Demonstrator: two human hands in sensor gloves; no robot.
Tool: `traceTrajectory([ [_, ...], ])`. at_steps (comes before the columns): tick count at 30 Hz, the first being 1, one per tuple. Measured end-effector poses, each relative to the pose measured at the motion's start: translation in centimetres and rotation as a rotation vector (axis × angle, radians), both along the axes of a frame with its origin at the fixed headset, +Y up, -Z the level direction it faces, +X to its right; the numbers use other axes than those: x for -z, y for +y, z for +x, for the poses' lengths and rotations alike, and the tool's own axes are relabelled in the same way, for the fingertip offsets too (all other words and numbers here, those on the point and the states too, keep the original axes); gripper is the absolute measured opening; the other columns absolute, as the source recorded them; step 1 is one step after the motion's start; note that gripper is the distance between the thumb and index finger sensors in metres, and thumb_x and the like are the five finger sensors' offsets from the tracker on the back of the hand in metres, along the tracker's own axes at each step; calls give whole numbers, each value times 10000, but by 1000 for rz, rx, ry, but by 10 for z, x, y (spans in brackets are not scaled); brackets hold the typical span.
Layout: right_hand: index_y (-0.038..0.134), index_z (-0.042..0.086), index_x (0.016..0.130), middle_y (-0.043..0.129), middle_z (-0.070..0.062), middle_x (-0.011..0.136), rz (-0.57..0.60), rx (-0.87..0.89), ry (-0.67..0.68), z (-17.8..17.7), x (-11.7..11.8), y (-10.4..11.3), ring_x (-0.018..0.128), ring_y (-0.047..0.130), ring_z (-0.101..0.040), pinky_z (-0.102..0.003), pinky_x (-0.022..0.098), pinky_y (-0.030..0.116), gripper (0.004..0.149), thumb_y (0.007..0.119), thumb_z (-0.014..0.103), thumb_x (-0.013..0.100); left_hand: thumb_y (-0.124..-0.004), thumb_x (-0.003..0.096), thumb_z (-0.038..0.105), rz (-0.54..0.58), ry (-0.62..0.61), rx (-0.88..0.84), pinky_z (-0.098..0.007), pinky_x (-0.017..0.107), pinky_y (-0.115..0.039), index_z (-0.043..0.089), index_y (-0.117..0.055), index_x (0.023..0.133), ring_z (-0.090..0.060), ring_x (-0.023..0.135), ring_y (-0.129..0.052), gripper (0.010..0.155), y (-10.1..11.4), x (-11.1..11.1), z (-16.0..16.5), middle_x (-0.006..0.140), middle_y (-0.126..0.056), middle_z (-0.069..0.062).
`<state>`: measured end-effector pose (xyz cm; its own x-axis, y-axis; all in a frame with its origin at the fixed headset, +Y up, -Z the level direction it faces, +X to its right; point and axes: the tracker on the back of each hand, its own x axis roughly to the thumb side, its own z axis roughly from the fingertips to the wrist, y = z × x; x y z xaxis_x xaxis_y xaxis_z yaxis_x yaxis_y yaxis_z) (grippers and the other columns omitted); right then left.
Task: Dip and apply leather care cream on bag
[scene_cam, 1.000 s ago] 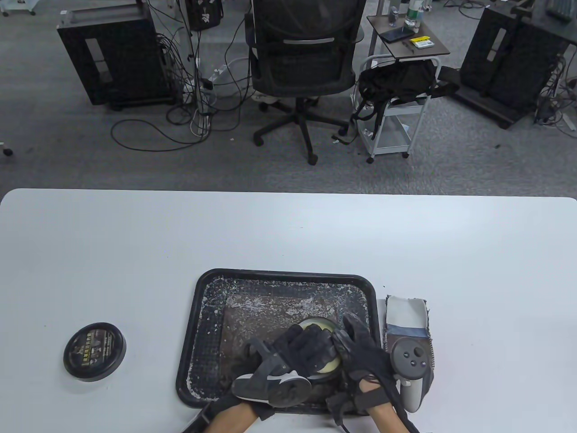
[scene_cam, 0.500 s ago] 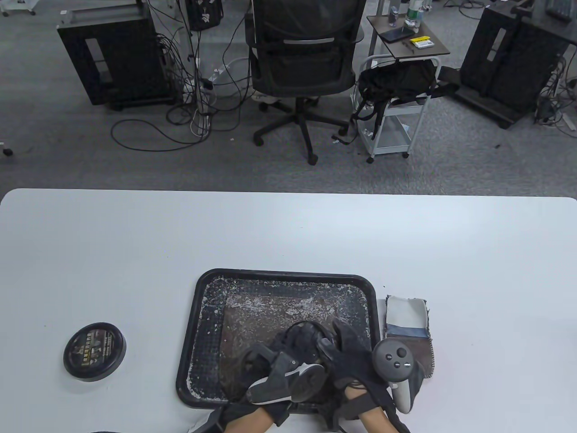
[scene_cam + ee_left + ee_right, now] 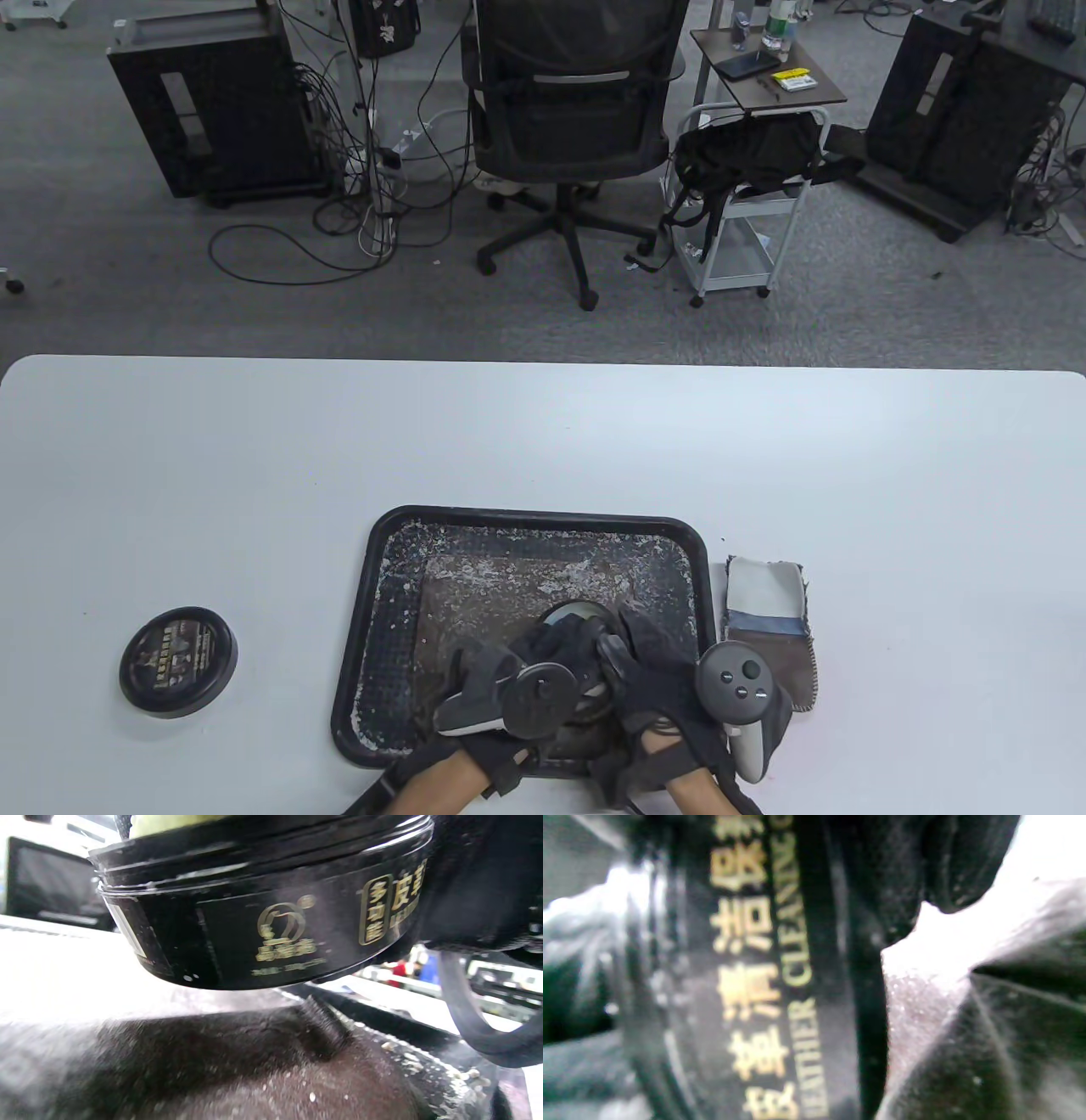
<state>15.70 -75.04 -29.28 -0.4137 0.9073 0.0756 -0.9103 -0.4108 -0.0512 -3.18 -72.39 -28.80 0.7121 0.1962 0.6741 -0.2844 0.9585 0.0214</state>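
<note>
The black jar (image 3: 763, 976) of leather cream fills the left and middle of the frame, lying on its side there, its gold lettering blurred but partly legible as "LEATHER"; a dark gloved finger (image 3: 950, 861) hangs in from the top right beside it; a speckled brown surface (image 3: 916, 1014) lies just right of the jar.

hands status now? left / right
Left hand: grips the open cream jar, lifted above the tray.
Right hand: against the jar; grip cannot be told.
</note>
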Motion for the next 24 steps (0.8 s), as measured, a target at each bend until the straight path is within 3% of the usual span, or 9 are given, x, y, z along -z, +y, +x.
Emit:
traceTrajectory([
  [4,707,-22,949,823,-314,711,-30,96,-10,8,2,-3,401,1002,-298,-550,426,839,685,739,447,450,-803,367,266,52,-112,-26,-412,699,-697,416,-749,875,-196,952,-733,532,4,-4,1,1005,-716,131],
  [8,721,-28,943,835,-313,703,-45,127,-7,11,3,-6,387,1004,-306,-555,418,837,681,748,442,450,-801,370,258,73,-136,5,-426,695,-686,400,-752,879,-208,950,-728,531,5,-9,5,1005,-725,102],
  [13,704,-33,953,841,-307,687,-39,53,-27,10,1,-2,388,1006,-300,-533,408,842,695,747,449,454,-768,398,265,108,-37,81,-444,681,-700,378,-679,907,-229,947,-728,529,3,-15,15,1020,-683,70],
  [20,640,-54,979,787,-322,719,-30,-56,-24,-2,-6,5,443,995,-328,-534,432,827,741,771,450,451,-746,416,290,7,200,112,-434,612,-786,314,-622,930,-276,877,-812,529,0,-7,15,1005,-685,-31],
  [24,648,-21,987,796,-294,742,-39,-52,-49,1,-5,6,463,996,-312,-540,462,815,734,759,463,447,-759,409,287,-2,185,50,-440,603,-791,294,-647,940,-293,865,-823,543,2,-6,14,1000,-700,-53],
])
